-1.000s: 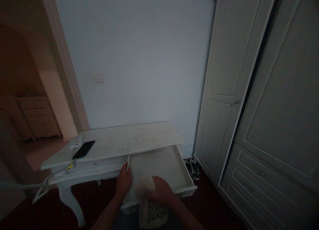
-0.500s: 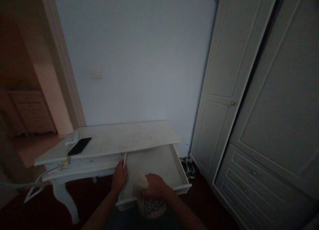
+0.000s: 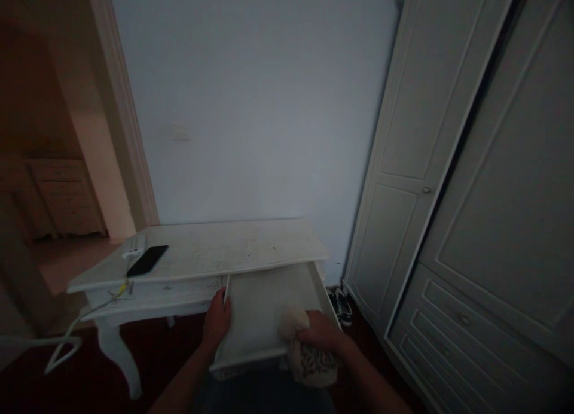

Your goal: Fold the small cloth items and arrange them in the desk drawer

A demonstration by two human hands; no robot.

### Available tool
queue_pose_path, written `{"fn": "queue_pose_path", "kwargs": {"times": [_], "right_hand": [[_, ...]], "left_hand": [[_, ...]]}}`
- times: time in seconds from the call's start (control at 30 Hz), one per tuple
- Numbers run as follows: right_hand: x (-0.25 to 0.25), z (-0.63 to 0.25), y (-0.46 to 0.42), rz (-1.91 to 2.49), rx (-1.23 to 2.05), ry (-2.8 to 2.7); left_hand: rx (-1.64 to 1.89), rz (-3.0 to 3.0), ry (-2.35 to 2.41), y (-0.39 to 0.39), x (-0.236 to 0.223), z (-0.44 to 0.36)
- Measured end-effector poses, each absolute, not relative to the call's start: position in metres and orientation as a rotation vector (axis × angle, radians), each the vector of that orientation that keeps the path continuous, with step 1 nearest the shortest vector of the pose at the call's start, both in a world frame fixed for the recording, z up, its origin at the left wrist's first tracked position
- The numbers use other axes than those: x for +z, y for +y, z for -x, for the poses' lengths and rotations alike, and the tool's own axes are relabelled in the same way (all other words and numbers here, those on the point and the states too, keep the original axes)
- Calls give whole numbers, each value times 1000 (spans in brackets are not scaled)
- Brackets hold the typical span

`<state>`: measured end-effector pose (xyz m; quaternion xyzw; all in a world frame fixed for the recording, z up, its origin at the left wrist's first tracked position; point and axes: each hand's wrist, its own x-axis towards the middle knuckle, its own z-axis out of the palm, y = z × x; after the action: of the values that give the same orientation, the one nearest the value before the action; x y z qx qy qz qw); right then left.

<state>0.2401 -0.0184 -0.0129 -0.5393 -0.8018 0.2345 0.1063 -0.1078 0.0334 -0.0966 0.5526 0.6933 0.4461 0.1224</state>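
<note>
A white drawer is pulled out of the right side of the white desk. My left hand grips the drawer's left side wall, its fingers wrapped over the edge. My right hand is closed on a pale cloth with a dark pattern on its lower part. The cloth lies over the drawer's front edge near the right corner, its upper end blurred inside and its patterned end hanging in front. No objects show inside the drawer.
On the desk's left end lie a black phone and a white power strip with a cable trailing left. Dark shoes stand on the floor between desk and wardrobe. A doorway opens at the left.
My right hand and the cloth have moved right along the drawer's front edge. My left hand keeps its hold on the drawer's side. The view has shifted slightly.
</note>
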Motion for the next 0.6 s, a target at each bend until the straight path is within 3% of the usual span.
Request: {"fn": "queue_pose_path", "kwargs": {"times": [0.13,0.4,0.6], "right_hand": [[-8,-232,-17,1635,578,-2466],[-31,-84,-23,1275,653,-2533],[-38,-126,-32,1225,597,-2443]], "left_hand": [[1297,-1607,2009,33,-95,108],[1243,-1611,2042,30,-95,111],[1229,-1641,2038,29,-96,112]]}}
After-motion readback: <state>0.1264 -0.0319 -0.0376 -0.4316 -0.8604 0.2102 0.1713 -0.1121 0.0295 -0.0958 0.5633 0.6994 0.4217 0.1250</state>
